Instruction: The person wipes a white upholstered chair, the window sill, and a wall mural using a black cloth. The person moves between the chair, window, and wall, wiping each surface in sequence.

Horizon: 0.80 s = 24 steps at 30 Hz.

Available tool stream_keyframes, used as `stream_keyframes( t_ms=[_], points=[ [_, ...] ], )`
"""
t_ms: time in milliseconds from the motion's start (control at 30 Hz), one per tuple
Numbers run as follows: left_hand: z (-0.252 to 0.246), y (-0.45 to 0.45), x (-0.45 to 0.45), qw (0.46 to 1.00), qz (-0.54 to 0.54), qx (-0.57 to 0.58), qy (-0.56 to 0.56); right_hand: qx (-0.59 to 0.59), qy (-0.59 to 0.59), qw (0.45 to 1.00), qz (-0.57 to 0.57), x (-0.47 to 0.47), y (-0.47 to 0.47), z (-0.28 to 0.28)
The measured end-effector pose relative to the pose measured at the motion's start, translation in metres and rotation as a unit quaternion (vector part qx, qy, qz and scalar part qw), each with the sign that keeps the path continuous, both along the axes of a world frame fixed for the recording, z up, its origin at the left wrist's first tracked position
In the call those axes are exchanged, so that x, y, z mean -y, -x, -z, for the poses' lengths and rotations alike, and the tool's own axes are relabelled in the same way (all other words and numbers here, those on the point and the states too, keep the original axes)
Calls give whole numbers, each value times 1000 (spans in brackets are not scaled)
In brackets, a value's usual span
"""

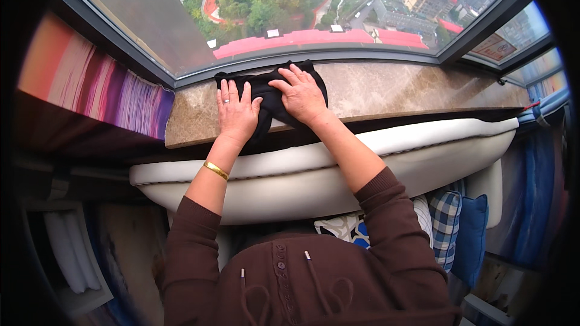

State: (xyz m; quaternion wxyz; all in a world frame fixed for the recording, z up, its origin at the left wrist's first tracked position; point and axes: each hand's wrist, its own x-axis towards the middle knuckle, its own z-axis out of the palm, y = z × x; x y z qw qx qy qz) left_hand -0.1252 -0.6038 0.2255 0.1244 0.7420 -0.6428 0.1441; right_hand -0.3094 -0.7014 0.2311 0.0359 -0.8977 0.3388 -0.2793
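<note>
A black cloth (267,88) lies bunched on the brown marble windowsill (376,86), close against the dark window frame. My left hand (238,111) rests flat on the cloth's left part, fingers spread and pointing to the window. On its right part presses my right hand (301,95), palm down with the fingers slightly bent. Neither hand is closed around the fabric. A fold of the cloth hangs over the sill's front edge between my wrists. What lies beneath the cloth is hidden.
A white padded sofa back (290,185) runs below the sill, under my forearms. Beyond the sill stands the window glass (281,4), set in a grey frame (385,54). Patterned fabric (99,77) hangs at the left. Cushions (446,226) lean at the lower right.
</note>
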Motion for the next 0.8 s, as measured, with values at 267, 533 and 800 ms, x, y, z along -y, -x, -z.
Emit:
stream_keyframes(
  t_ms=[267, 533, 800],
  points=[
    [-20, 117, 53, 991, 78, -77, -72, 6, 25, 985, 168, 47, 90, 8],
    [-14, 87, 39, 987, 102, -117, 32, -22, 49, 985, 162, 37, 78, -8],
    [-30, -22, -21, 993, 41, -106, 23, 17, 19, 995, 91, -2, 11, -12]
  ],
)
